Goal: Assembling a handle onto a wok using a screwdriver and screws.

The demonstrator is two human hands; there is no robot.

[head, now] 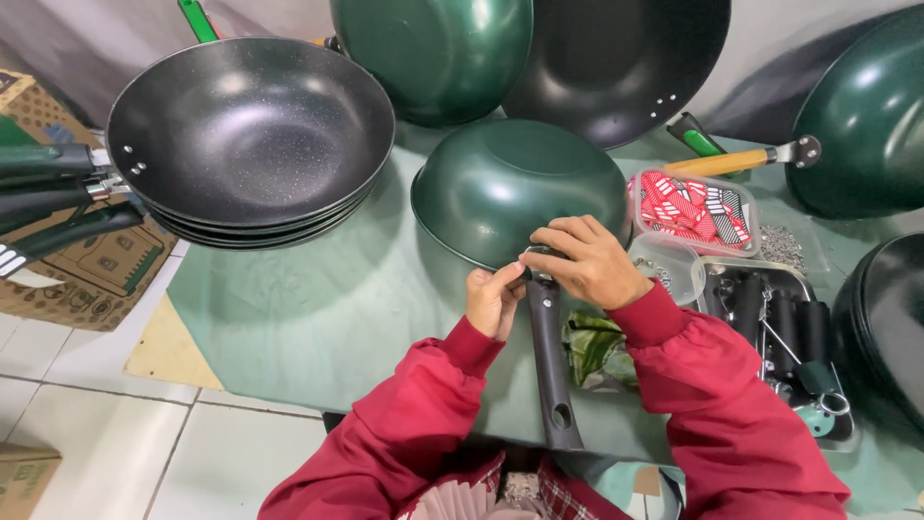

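Bright even overhead light, soft shadows under stacked pans (250, 135), glare spots on green wok (433, 48), wide-angle bending at edges, sharp focus.

- Table (318, 318): covered with a dull green cloth, creased in places; the cover reaches the near edge.
- A pale wooden board (168, 349) shows beneath the cloth at the left corner.
- Floor (87, 433): light, off-white tiles with thin grey joints, seen at lower left.
- Cardboard boxes (96, 274) stand at the left, beside the table; another box corner (21, 477) sits at the bottom left edge.
- Wall (770, 48): plain grey surface behind the table.
- Light: even and soft, faint shadows.
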